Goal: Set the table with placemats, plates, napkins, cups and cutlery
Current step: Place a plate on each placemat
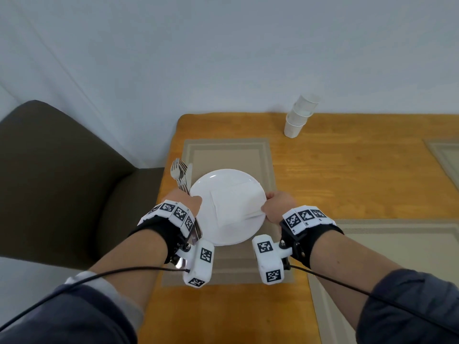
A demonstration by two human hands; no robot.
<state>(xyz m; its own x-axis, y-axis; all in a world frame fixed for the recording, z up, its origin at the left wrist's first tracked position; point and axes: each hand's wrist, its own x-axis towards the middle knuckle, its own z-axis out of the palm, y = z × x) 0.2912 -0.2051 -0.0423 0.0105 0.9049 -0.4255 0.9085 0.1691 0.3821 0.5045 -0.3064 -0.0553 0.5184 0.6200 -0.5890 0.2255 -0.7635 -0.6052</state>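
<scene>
Hands worked at either side of the plate point(218, 180). The right hand point(279, 203) pinched the right edge of the napkin point(233, 207) between thumb and curled fingers, and the left hand point(183, 199) was closed in a fist round a bundle of cutlery point(180, 175).

The napkin was white and folded into a rough square. It lay flat on the right half of the round white plate, and its pinched corner reached the rim. The cutlery was shiny metal: fork tines and a knife blade stood up out of the fist just beyond the plate's left rim, and the handles stuck out below the wrist.

The plate sat on a beige placemat point(228, 150) with a paler border, at the left end of the wooden table point(347, 175). A second placemat point(397, 244) lay to the right, and a third point(444, 155) showed at the far right edge. A leaning stack of white cups point(298, 119) stood near the wall. A dark chair point(62, 170) stood left of the table.
</scene>
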